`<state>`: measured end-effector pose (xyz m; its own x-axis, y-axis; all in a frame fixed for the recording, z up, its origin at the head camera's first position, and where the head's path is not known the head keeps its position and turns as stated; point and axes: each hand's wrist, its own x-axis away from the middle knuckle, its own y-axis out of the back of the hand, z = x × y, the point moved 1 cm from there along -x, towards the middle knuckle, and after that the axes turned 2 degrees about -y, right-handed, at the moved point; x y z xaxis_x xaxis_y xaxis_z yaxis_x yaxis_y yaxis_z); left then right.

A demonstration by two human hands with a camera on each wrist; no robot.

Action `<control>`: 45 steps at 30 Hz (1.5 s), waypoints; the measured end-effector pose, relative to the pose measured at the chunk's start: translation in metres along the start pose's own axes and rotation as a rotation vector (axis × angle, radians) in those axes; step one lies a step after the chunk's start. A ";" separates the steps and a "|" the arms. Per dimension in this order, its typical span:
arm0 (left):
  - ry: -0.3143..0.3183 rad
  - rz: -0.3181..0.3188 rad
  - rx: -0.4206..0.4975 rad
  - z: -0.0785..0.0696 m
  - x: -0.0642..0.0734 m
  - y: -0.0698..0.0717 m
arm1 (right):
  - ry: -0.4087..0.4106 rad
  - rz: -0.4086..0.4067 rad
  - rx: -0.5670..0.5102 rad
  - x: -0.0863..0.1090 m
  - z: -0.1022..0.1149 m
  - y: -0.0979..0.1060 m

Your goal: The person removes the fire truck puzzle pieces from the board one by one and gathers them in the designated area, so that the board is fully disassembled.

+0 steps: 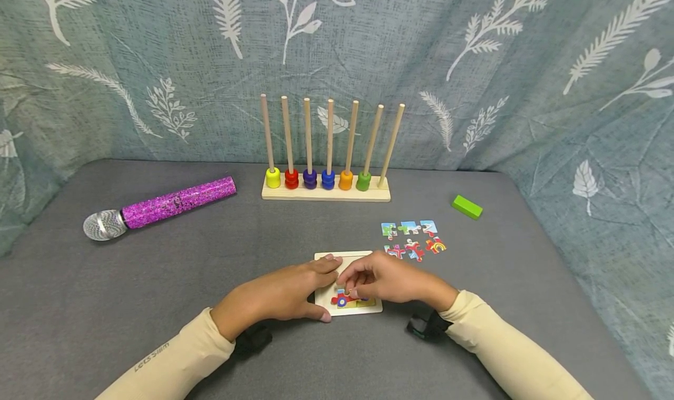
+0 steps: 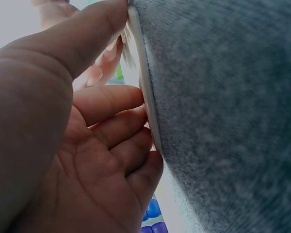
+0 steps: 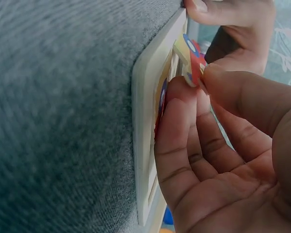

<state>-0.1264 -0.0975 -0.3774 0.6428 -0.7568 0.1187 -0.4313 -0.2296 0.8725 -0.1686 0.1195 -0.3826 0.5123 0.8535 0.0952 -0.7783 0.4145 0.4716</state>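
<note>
A small wooden puzzle board (image 1: 350, 311) lies flat on the grey table in front of me. My left hand (image 1: 286, 290) rests along its left side, fingers stretched out, with the thumb at the near corner. In the left wrist view the fingertips (image 2: 131, 97) touch the board's edge. Over the board, my right hand (image 1: 392, 278) pinches a puzzle piece (image 3: 195, 60) between thumb and fingers. That piece is red and yellow with a blue wheel, tilted up from the board. Another piece (image 3: 161, 99) with a blue wheel lies in the recess, partly hidden by the fingers.
Several loose puzzle pieces (image 1: 413, 240) lie right of the board. A green block (image 1: 467, 207) sits farther right. Behind stands a wooden peg rack (image 1: 326, 195) with coloured beads. At the left lies a purple glittery microphone (image 1: 163, 207). A patterned curtain (image 1: 210, 96) hangs behind the table.
</note>
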 end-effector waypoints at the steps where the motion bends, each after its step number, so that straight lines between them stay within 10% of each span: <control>1: 0.001 -0.001 0.001 0.000 0.000 0.000 | 0.003 -0.001 0.016 0.000 0.000 0.000; 45: 0.046 0.041 0.027 -0.002 -0.002 0.001 | -0.066 -0.138 0.050 0.036 -0.016 0.044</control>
<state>-0.1266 -0.0953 -0.3759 0.6528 -0.7368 0.1763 -0.4741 -0.2157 0.8536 -0.1903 0.1734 -0.3723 0.6372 0.7663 0.0828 -0.6804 0.5088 0.5274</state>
